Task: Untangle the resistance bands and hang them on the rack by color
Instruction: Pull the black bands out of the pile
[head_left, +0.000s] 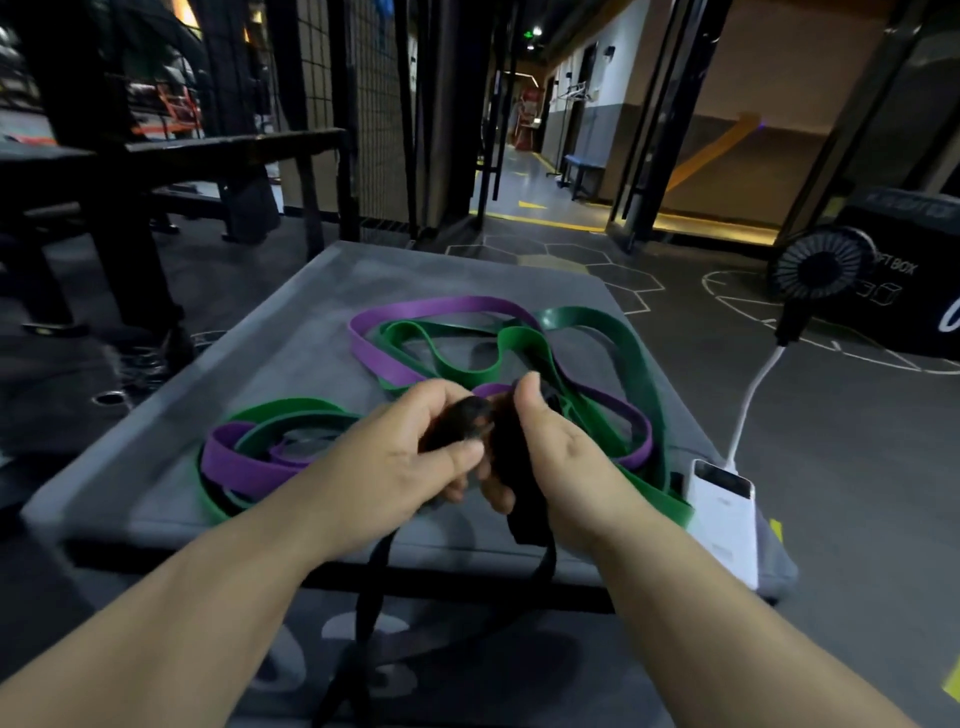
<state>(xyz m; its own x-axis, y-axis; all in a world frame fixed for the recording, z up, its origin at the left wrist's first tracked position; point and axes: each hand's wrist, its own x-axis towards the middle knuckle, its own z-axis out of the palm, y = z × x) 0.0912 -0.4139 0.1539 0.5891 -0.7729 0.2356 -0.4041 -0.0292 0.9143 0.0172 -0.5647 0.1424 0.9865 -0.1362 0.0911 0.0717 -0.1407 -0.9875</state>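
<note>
Green bands (519, 353) and purple bands (244, 467) lie tangled in loops on a grey padded platform (291, 332). A black band (519, 467) is held above the platform's near edge; its loose ends hang down toward the floor. My left hand (400, 462) grips one bunched part of the black band, with the fingers curled round it. My right hand (556, 452) grips the black band right beside it, thumb up. The two hands almost touch.
A white power bank (724, 514) lies on the platform's right near corner, cabled to a small black fan (823, 270). A black box (919, 244) stands on the right. A black metal frame with a wire grid (332, 104) rises behind on the left.
</note>
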